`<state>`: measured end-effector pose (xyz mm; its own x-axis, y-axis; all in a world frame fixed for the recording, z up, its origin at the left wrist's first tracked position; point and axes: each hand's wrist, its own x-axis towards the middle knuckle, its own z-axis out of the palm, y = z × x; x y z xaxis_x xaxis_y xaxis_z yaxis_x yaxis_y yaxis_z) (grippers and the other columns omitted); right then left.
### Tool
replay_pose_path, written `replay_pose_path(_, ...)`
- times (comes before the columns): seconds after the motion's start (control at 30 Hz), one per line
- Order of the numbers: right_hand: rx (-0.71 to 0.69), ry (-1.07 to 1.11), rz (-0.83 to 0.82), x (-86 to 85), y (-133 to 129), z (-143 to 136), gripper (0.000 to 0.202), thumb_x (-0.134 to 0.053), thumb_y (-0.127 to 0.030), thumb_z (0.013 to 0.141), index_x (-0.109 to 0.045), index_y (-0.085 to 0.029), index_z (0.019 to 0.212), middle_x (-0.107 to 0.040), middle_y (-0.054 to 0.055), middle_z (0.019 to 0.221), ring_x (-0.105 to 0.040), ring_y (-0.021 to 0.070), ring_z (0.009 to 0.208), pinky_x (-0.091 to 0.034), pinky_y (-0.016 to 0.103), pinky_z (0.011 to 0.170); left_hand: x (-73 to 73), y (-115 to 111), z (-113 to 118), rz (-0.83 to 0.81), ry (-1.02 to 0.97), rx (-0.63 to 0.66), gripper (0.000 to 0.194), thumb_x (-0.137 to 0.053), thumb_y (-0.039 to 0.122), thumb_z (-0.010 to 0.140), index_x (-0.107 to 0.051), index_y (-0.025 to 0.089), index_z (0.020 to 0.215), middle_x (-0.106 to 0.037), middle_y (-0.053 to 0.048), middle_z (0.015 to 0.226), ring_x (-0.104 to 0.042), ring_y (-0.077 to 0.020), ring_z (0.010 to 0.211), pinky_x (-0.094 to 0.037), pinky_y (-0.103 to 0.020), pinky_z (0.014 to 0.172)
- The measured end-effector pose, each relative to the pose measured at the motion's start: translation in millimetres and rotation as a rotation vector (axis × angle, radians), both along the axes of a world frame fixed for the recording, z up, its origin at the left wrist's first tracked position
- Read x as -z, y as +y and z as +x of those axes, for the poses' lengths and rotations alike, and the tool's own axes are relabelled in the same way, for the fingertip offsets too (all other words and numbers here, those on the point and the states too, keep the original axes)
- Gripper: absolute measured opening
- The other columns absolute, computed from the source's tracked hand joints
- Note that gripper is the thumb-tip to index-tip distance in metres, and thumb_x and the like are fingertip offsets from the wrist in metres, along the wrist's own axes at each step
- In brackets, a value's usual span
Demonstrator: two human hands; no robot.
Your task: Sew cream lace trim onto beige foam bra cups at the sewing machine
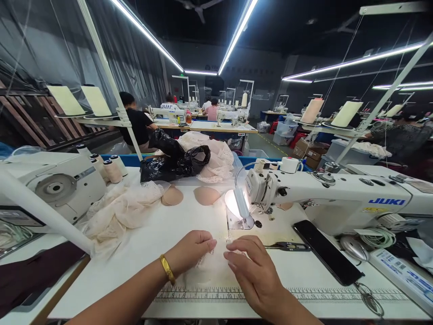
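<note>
Two bare hands, the left [194, 249] and the right [253, 267], met over a piece of pale sheer cloth [203, 270] on a white sewing table [189, 221], just beyond a printed ruler [189, 295]. The left thumb and forefinger appeared to pinch the cloth; the right hand's fingers curled close by, though whether they grasped any of it could not be told. Fabric so thin looked liable to pucker or slide askew if one side were pulled harder than the other, and its near-white colour against the white top made an edge easy to misjudge. Black thread snips [291, 246] lay just beside the right hand, where a sideways sweep could have snagged the cloth or pricked a finger. Beyond the hands, a lit lamp [241, 204] glowed at the head of a JUKI sewing machine [338, 189], and a dark phone [326, 253] lay below its arm. Two beige cups [207, 196] rested farther back, near a lace heap [125, 210] and a black plastic bag [172, 164]; a co-worker in a black top [137, 122] sat past them.
</note>
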<state>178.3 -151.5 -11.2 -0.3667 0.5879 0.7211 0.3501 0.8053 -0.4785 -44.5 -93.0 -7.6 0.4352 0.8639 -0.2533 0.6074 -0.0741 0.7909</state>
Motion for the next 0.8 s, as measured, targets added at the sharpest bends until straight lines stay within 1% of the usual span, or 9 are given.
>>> replay_pose_path(0.07, -0.007, 0.112, -0.214, -5.2, -2.1, 0.3, 0.021, -0.046, -0.025, 0.105, -0.066, -0.025, 0.102, -0.069, 0.007, 0.089, -0.065, 0.0235, 0.082, -0.054, 0.038, 0.074, -3.4, 13.3, -9.4, 0.061, 0.097, 0.004, 0.039, -0.044, 0.052, 0.089, -0.039, 0.022, 0.064, -0.036, 0.005, 0.058, -0.036, -0.0138, 0.054, -0.029, -0.026, 0.050)
replay_pose_path(0.17, 0.002, 0.253, -0.749, -2.4, 12.9, -0.5, 0.040, -0.043, -0.053, 0.106, -0.062, -0.023, 0.087, -0.062, 0.000, 0.063, -0.061, 0.0183, 0.060, -0.050, 0.030, 0.060, -15.2, 41.5, -20.3, 0.259, 0.264, -0.044, 0.031, -0.050, 0.041, 0.090, -0.048, 0.021, 0.067, -0.051, 0.001, 0.060, -0.050, -0.0186, 0.060, -0.038, -0.029, 0.058)
replay_pose_path(0.23, -0.021, 0.290, -1.000, 6.2, 31.4, -1.4, 0.047, -0.047, -0.065, 0.100, -0.060, -0.022, 0.087, -0.061, -0.002, 0.059, -0.060, 0.0166, 0.054, -0.046, 0.027, 0.054, -22.3, 62.7, -19.5, 0.426, 0.350, -0.090, 0.017, -0.052, 0.033, 0.092, -0.060, 0.020, 0.087, -0.067, -0.006, 0.084, -0.061, -0.0256, 0.083, -0.045, -0.035, 0.075)
replay_pose_path(0.3, -0.052, 0.333, -1.126, 16.8, 49.2, -1.5, 0.048, -0.055, -0.069, 0.093, -0.059, -0.022, 0.086, -0.061, -0.003, 0.061, -0.060, 0.0153, 0.051, -0.041, 0.025, 0.049, -23.9, 83.3, -11.5, 0.556, 0.414, -0.114, 0.024, -0.054, 0.025, 0.093, -0.062, 0.017, 0.114, -0.067, -0.014, 0.118, -0.060, -0.0312, 0.111, -0.044, -0.042, 0.095)
replay_pose_path(0.4, -0.085, 0.418, -1.215, 29.3, 64.3, 0.5, 0.043, -0.065, -0.065, 0.086, -0.059, -0.022, 0.087, -0.064, -0.003, 0.068, -0.062, 0.0146, 0.053, -0.036, 0.023, 0.047, -16.1, 109.9, 6.4, 0.655, 0.495, -0.134, 0.036, -0.056, 0.017, 0.094, -0.058, 0.012, 0.129, -0.062, -0.019, 0.132, -0.055, -0.0336, 0.125, -0.042, -0.046, 0.105)
replay_pose_path(0.5, -0.102, 0.470, -1.260, 33.6, 66.5, 3.0, 0.037, -0.070, -0.058, 0.084, -0.060, -0.022, 0.088, -0.066, -0.003, 0.070, -0.064, 0.0140, 0.055, -0.034, 0.023, 0.048, -6.4, 127.9, 19.6, 0.678, 0.555, -0.158, 0.022, -0.060, 0.021, 0.098, -0.064, 0.013, 0.118, -0.068, -0.013, 0.117, -0.062, -0.0291, 0.113, -0.049, -0.047, 0.099)
replay_pose_path(0.6, -0.126, 0.480, -1.261, 33.4, 65.5, 3.6, 0.032, -0.070, -0.052, 0.086, -0.062, -0.021, 0.090, -0.068, -0.002, 0.072, -0.065, 0.0141, 0.057, -0.034, 0.024, 0.050, -7.5, 135.1, 22.3, 0.692, 0.552, -0.184, 0.014, -0.064, 0.020, 0.097, -0.067, 0.014, 0.109, -0.069, -0.008, 0.109, -0.065, -0.0255, 0.106, -0.052, -0.045, 0.096)
replay_pose_path(0.7, -0.135, 0.484, -1.232, 33.0, 65.7, 3.6, 0.030, -0.067, -0.051, 0.089, -0.062, -0.021, 0.089, -0.067, -0.002, 0.067, -0.064, 0.0150, 0.059, -0.036, 0.024, 0.052, -21.3, 126.1, 15.7, 0.719, 0.478, -0.268, 0.030, -0.052, 0.006, 0.093, -0.065, 0.016, 0.118, -0.068, -0.012, 0.110, -0.064, -0.0295, 0.111, -0.052, -0.043, 0.094)
replay_pose_path(0.8, -0.118, 0.482, -1.219, 33.6, 66.6, 4.7, 0.035, -0.064, -0.055, 0.091, -0.064, -0.021, 0.089, -0.067, -0.001, 0.062, -0.063, 0.0160, 0.060, -0.038, 0.025, 0.053, -38.2, 93.3, 4.2, 0.710, 0.355, -0.341, 0.037, -0.045, 0.012, 0.095, -0.057, 0.018, 0.129, -0.067, -0.010, 0.107, -0.065, -0.0260, 0.105, -0.055, -0.038, 0.090)
